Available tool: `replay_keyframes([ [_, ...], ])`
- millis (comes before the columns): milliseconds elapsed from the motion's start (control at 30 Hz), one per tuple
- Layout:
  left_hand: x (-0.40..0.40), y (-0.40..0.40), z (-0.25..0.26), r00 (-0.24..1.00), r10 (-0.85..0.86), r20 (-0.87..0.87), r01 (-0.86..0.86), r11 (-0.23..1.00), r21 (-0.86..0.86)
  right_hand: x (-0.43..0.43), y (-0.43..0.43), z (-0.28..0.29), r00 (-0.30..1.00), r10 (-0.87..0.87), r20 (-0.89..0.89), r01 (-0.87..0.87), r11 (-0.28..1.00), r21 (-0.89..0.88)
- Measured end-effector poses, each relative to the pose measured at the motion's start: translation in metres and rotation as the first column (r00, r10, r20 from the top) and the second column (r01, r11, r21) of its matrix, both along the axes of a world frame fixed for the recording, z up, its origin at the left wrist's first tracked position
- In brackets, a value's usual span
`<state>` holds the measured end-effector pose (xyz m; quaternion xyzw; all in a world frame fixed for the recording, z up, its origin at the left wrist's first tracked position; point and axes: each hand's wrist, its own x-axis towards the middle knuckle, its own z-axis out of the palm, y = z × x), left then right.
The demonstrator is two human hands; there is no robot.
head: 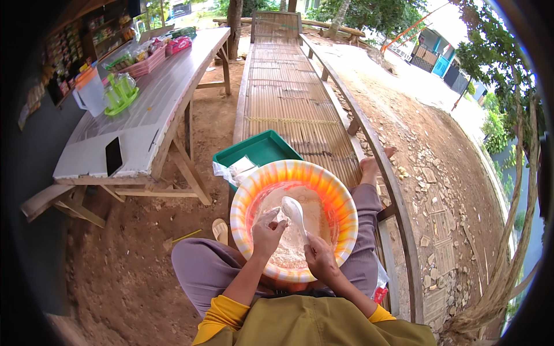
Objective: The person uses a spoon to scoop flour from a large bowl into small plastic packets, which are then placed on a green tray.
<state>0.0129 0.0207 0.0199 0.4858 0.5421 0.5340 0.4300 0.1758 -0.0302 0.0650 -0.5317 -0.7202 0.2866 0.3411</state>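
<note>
A large orange, yellow and white plastic basin point(348, 216) rests at my lap, with white flour-like powder point(288, 253) inside. My right hand point(321, 258) grips the handle of a white spoon point(293, 209), whose bowl is raised over the powder. Close to the left of that bowl, my left hand point(267, 233) is over the basin with its fingers curled and dusted white. Whether anything small sits between those fingertips is unclear. Just beyond the basin is a green plastic tray point(264, 145), and a clear plastic bag with white contents point(240, 168) lies at its near left corner.
I sit on a long bamboo-slat bench point(294, 91) with a wooden rail point(368, 125) along its right side. To the left, a wooden table point(143, 116) carries a phone point(114, 155), a pitcher point(90, 91), a green glass rack point(121, 97) and a pink basket point(143, 65).
</note>
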Motion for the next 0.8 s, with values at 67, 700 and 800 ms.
replay_keyframes([
  [67, 0.000, 0.000, 0.003, 1.000, -0.003, -0.009, 0.003, 1.000, 0.009, 0.000, 0.000, 0.000, 1.000, 0.007, -0.001, -0.007, 1.000, 0.013],
  [700, -0.003, -0.001, 0.015, 0.966, -0.023, 0.257, 0.028, 0.999, -0.017, 0.036, 0.029, 0.001, 0.976, -0.104, 0.189, 0.096, 0.994, 0.050],
  [800, -0.002, 0.001, 0.016, 0.961, 0.023, 0.276, -0.035, 0.999, 0.039, 0.046, 0.042, -0.029, 0.826, 0.074, 0.559, 0.035, 0.983, -0.183],
])
